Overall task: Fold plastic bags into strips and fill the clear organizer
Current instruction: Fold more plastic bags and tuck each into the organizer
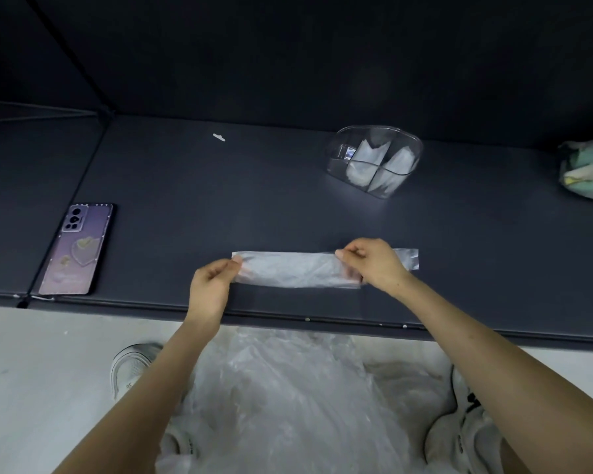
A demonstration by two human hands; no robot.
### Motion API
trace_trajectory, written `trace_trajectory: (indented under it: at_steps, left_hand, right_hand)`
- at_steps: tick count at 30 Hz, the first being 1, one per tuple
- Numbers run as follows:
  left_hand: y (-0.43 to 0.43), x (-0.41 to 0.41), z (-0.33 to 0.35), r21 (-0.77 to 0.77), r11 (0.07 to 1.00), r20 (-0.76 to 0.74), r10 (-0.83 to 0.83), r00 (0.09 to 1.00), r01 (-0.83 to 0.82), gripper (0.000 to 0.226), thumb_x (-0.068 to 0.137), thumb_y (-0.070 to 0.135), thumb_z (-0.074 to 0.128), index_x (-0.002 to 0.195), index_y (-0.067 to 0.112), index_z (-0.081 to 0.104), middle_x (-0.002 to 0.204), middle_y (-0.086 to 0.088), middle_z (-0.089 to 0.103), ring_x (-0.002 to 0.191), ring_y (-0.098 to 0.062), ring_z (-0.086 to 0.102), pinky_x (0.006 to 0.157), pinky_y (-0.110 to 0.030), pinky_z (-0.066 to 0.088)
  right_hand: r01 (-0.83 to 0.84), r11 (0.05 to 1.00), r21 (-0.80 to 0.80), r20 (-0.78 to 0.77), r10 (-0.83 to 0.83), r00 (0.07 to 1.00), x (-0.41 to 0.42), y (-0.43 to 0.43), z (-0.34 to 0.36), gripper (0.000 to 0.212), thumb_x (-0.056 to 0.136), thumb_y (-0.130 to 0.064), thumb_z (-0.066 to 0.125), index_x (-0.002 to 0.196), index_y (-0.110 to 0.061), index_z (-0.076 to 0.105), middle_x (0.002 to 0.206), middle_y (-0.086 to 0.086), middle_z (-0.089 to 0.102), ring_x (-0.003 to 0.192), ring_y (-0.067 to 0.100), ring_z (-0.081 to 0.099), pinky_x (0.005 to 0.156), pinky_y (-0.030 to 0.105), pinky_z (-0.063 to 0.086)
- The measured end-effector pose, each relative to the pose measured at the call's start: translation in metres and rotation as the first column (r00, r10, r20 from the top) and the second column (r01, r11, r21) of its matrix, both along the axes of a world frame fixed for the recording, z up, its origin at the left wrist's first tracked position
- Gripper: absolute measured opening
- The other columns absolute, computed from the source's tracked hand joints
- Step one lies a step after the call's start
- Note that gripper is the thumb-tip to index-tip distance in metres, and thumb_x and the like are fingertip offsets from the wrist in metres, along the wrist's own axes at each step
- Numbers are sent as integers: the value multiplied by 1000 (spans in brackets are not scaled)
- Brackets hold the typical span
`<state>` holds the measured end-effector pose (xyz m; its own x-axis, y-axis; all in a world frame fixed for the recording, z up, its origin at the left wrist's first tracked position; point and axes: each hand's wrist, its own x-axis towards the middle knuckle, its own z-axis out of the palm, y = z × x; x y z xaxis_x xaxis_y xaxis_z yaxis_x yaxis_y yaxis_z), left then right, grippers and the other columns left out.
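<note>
I'd keep the strip (295,270) taut and flat on the table (185,186), edges matched, before creasing. The left hand (213,283) pinches its left end and the right hand (374,265) pinches it just short of the right end. The organizer (338,159) stands farther back, right, well apart.

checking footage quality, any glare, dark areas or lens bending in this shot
Head view: a bright glint on the clear organizer; the back wall sinks into deep shadow; the table edge bows slightly from the wide-angle lens; the folded bag strip is evenly lit and sharp.
</note>
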<state>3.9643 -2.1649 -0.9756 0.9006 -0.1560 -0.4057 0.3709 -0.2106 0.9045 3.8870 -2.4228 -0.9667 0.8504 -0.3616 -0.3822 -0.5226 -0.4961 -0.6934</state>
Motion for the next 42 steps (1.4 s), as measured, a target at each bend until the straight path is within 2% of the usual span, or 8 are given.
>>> trace_trajectory:
  at_steps: [5,8,17,20,23,28,38,42]
  left_hand:
    - [-4,-5,4,93,996,97,-19,995,10,33,98,19,56,76,-5,59,73,-6,55,73,-15,49,72,-23,39]
    - [-6,-13,7,271,963,232,-50,971,-15,19,98,20,55,83,10,61,74,3,60,72,-13,54,69,-14,41]
    - [-15,-14,22,463,842,374,98,922,-277,34,96,34,52,115,7,56,76,8,59,87,-30,60,83,-37,40]
    - [-20,-20,16,615,753,660,-328,676,-235,37,91,29,46,112,2,60,94,-13,62,91,-38,56,88,-46,39]
    - [-36,-32,-1,770,637,584,-727,362,36,42,96,23,39,126,4,60,126,-20,59,117,-41,53,109,-49,29]
    - [-45,-30,-28,877,461,291,-736,611,137,57,102,40,16,146,13,41,153,-17,35,143,-38,27,118,-43,4]
    - [-45,-31,-35,929,326,158,-776,611,174,67,93,61,3,153,32,8,162,-9,3,150,-29,-4,118,-50,-10]
    - [-45,-31,-34,922,341,162,-773,613,186,72,88,69,1,153,37,7,162,-8,-4,149,-27,-12,118,-49,-12]
  right_hand:
    - [125,961,247,-29,-121,992,-10,0,9,21,88,-30,69,83,-9,67,66,4,64,59,13,55,52,21,46]
    - [136,973,188,-49,-129,990,-12,-3,4,20,86,-20,70,76,-3,66,66,10,63,62,18,55,57,28,47]
    - [97,995,5,-114,-96,989,0,3,1,23,82,-26,67,63,-13,68,65,5,68,62,20,60,71,42,54]
    - [92,996,-4,-116,-92,989,0,5,2,22,80,-25,65,67,-7,68,68,9,68,68,31,64,72,45,55]
    - [100,995,-19,-121,-101,987,-1,5,4,21,80,-24,65,63,-12,67,64,5,67,67,26,64,72,43,54]
    - [88,994,-56,-145,-96,985,0,7,8,23,81,-23,64,58,-21,64,68,1,68,76,25,66,72,37,52]
    - [126,988,84,-153,-112,982,-8,2,14,12,81,-23,72,90,-15,69,79,-2,66,78,17,61,83,41,53]
    - [75,787,-612,317,157,935,-14,36,13,34,85,-29,56,114,-17,70,111,6,68,98,30,64,89,37,50]
